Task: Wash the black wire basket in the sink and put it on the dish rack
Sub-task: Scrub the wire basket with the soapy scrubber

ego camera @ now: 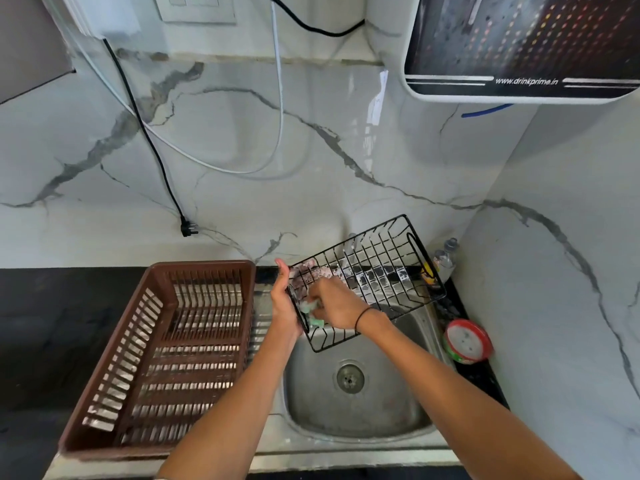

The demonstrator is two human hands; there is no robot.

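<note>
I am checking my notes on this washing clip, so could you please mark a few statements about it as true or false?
1. The left hand holds the black wire basket above the sink. True.
2. The right hand is empty. False: it grips a green sponge.
3. The brown dish rack stands right of the sink. False: it stands left.
4. Soap suds cling to the basket. True.

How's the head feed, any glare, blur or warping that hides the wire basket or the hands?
Head view: bright, even light; wide-angle bending curves the counter edge and walls. Glare streaks the marble backsplash, not the black wire basket. Suds film its mesh. Left hand, right hand and green sponge are sharp; the bottles behind look soft.
</note>
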